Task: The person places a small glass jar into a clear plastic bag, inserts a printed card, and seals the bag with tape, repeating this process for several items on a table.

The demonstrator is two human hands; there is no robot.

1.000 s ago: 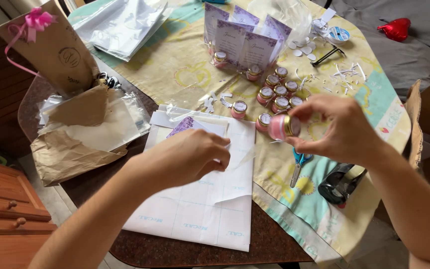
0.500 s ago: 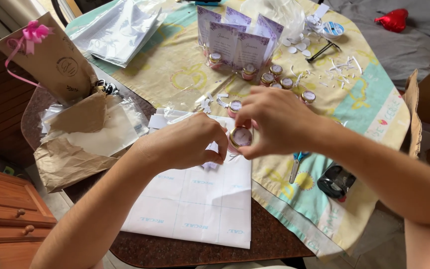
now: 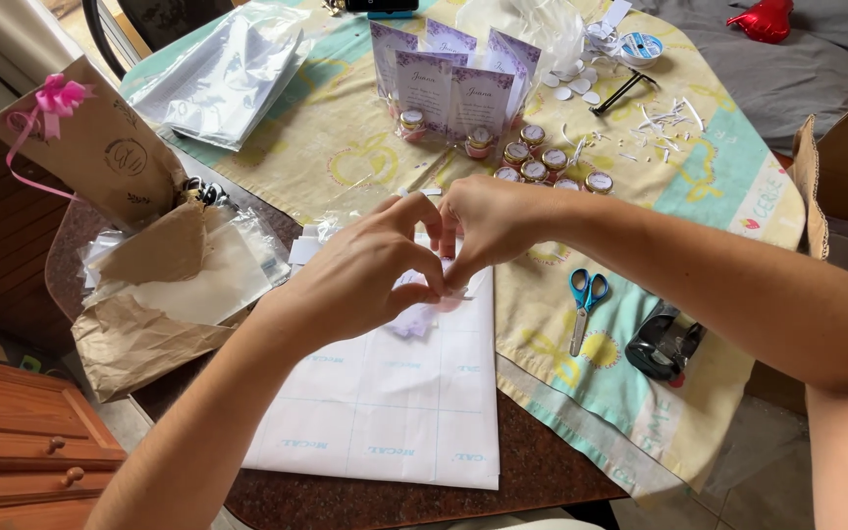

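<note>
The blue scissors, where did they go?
In the head view, the blue scissors lie on the patterned tablecloth under the person's right forearm, between the white backing sheet and the black punch.

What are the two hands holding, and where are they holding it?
The left hand and right hand pinch something small between their fingertips. It is mostly hidden, so what it is, and which part is gripped, cannot be told.

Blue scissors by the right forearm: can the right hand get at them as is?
Probably yes: the scissors lie uncovered on the cloth just below the right hand, nothing between, though it is pinching something with the left hand.
</note>
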